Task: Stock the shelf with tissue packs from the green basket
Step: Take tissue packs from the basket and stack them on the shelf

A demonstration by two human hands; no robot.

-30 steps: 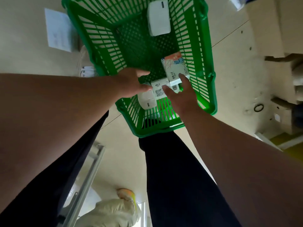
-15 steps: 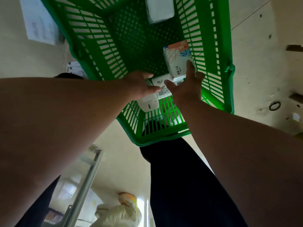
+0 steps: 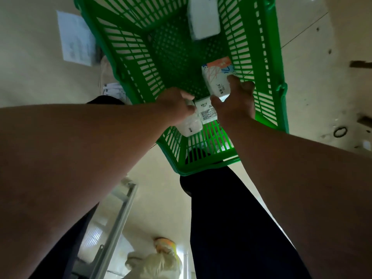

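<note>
Pale beige floor [image 3: 314,57], scuffed and speckled, crossed by a thin dark seam. White printed sheet of paper [image 3: 75,38] lying flat at upper left. Small black ring [image 3: 340,131] at right. Grey metal frame [image 3: 118,214] slanting across lower left. Dim, greenish light throughout.

Basket floor [image 3: 177,55] is lying open mid-basket; 1 white pack [image 3: 203,19] is blocking the far end, 3 packs and both hands are crowding the near end.
</note>
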